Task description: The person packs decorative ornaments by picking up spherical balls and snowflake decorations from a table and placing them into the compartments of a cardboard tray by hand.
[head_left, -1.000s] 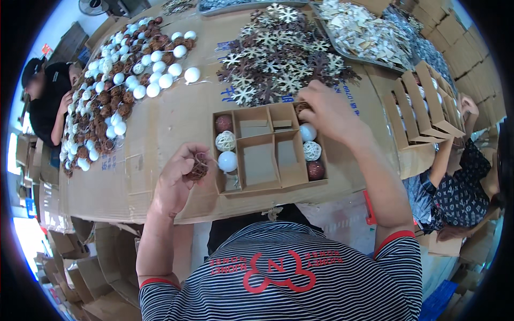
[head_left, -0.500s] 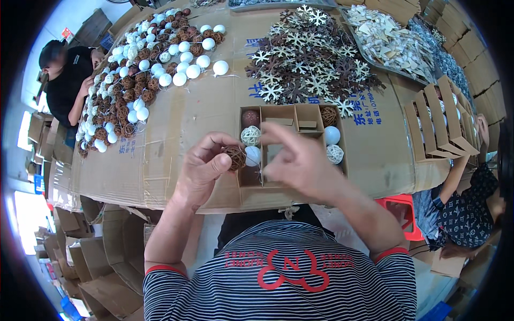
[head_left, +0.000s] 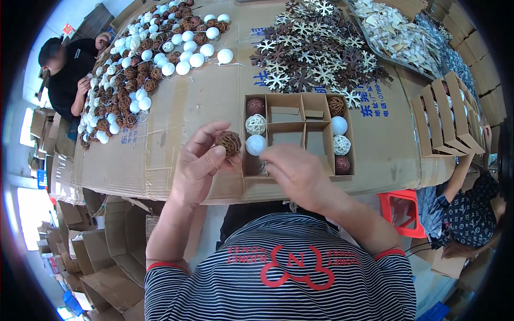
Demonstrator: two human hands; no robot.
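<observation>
We see a brown wicker ball [head_left: 230, 143] pinched in the fingertips of the left hand [head_left: 199, 167], just left of the divided cardboard tray [head_left: 297, 126] on the cardboard-covered surface [head_left: 214, 96]. The right hand [head_left: 295, 172] hovers at the tray's near edge, fingers curled; we cannot tell whether it grips anything.
</observation>
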